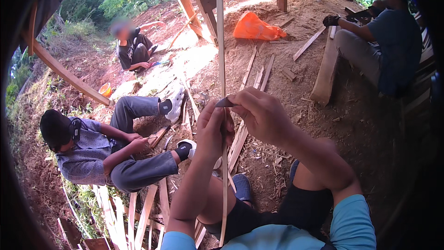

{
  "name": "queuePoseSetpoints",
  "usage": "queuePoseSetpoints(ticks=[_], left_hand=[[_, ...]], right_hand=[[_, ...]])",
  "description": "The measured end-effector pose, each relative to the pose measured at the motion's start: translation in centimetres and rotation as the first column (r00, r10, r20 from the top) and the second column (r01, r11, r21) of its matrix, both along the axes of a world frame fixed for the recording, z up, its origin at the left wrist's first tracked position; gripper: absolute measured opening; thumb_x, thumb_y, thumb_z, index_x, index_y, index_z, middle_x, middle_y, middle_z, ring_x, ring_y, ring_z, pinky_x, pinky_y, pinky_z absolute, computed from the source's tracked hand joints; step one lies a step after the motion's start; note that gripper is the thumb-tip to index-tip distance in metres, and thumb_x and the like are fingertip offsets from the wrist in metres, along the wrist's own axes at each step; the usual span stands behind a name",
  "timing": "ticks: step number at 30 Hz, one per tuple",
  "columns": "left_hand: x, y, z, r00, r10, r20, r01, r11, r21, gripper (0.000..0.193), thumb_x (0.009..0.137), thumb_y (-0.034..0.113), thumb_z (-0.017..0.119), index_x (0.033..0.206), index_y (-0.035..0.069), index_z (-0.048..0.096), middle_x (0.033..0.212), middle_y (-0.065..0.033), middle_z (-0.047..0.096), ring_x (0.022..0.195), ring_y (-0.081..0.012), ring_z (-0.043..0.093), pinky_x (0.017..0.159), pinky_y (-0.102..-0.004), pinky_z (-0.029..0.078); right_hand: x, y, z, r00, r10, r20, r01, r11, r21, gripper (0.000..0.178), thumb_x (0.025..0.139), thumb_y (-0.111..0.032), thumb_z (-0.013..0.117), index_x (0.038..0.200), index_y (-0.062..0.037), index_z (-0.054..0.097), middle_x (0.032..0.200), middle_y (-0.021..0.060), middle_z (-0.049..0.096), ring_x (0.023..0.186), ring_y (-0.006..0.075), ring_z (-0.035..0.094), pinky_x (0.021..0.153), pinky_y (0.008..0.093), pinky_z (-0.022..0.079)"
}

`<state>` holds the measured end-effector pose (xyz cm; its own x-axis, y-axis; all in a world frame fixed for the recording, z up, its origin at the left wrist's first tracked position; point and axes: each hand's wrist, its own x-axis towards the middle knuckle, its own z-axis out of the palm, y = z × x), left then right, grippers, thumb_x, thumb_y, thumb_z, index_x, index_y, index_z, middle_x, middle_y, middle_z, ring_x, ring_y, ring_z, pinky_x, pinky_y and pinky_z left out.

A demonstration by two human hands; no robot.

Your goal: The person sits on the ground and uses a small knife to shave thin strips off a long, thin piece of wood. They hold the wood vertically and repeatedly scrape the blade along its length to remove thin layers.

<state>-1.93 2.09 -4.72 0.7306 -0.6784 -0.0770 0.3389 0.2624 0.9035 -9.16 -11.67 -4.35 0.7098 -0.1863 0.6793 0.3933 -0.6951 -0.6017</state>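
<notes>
A long, thin strip of wood or bamboo (221, 46) runs upright through the middle, from the top of the view down past my lap. My left hand (213, 127) is closed around this strip, the thumb up beside a short dark blade (225, 103). My right hand (263, 113) pinches the blade, which lies across the strip between both hands. Any handle is hidden by my right fingers. Both forearms rise from the lower edge, elbows bent.
Left of me a seated person (88, 153) works a small wooden piece. Another person (134, 48) crouches further back; a third (393, 41), gloved, sits at right by a thick plank (326, 71). Loose wooden strips (145, 213) lie around. An orange bag (257, 27) rests on the dirt slope.
</notes>
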Motion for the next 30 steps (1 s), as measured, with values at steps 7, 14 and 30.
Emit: queuePoseSetpoints(ticks=[7,14,30], left_hand=[[-1.3,-1.7,-0.5,0.998,-0.060,-0.013,0.061,0.997,0.044,0.018,0.098,0.019,0.039,0.090,0.006,0.048,0.059,-0.0030,0.046,0.034,-0.0096,0.036,0.030,-0.0199,0.030],[-1.6,-3.0,-0.4,0.990,-0.140,0.005,0.138,0.981,0.134,0.021,0.096,0.026,0.043,0.094,0.006,0.051,0.059,-0.0019,0.050,0.037,-0.0084,0.044,0.033,-0.0198,0.034],[-2.7,-4.4,0.1,0.993,-0.116,-0.006,0.115,0.975,0.189,0.017,0.097,0.023,0.043,0.094,0.009,0.051,0.058,-0.0030,0.051,0.035,-0.0086,0.042,0.032,-0.0191,0.033]], right_hand=[[-1.1,-2.0,-0.4,0.999,-0.052,0.008,0.052,0.999,-0.013,0.012,0.083,-0.008,0.061,0.093,-0.0040,0.055,0.076,0.0126,0.059,0.069,0.0317,0.062,0.057,0.0388,0.049],[-2.5,-3.1,-1.2,1.000,-0.024,0.018,0.024,0.999,0.030,0.012,0.082,-0.008,0.062,0.087,-0.0026,0.053,0.074,0.0140,0.059,0.067,0.0331,0.062,0.056,0.0396,0.048],[-3.9,-3.7,-0.9,0.999,-0.023,0.036,0.023,1.000,0.000,0.013,0.082,-0.010,0.063,0.086,-0.0033,0.052,0.073,0.0133,0.058,0.066,0.0334,0.061,0.055,0.0400,0.047]])
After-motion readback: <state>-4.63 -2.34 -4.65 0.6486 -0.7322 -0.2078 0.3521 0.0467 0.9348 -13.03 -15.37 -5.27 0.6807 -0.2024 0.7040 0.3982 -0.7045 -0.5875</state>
